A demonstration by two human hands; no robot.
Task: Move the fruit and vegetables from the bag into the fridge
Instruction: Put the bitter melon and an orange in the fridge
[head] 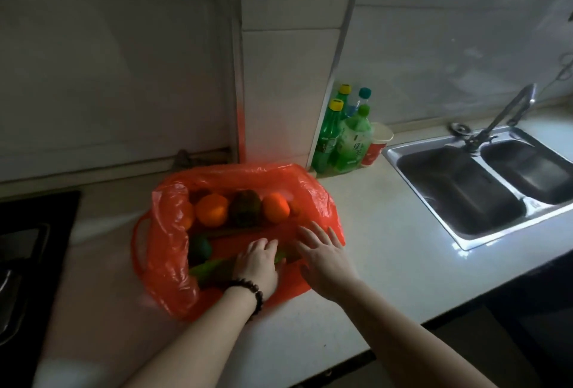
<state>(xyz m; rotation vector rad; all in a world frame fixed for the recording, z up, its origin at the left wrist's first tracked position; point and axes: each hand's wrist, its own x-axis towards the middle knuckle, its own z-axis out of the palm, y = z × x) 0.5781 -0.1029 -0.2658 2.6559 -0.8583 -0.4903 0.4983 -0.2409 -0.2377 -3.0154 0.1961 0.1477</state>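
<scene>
The red bag [235, 232] lies open on the surface [387, 248], centre of frame; inside, oranges [212, 209] line its upper edge, and a long green vegetable [214, 268] lies lower, its long axis running left-right; the left hand [257, 263] curls over its right end, apparently gripping it; the right hand [324, 259], just right, rests on the bag, fingers spread, holding nothing; bottles [344, 136] and sink [483, 183] stand clear, upper right.

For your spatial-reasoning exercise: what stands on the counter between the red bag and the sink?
In the head view, green bottles and a red paper cup stand at the wall between red bag and sink; nearer, the counter is bare.
</scene>
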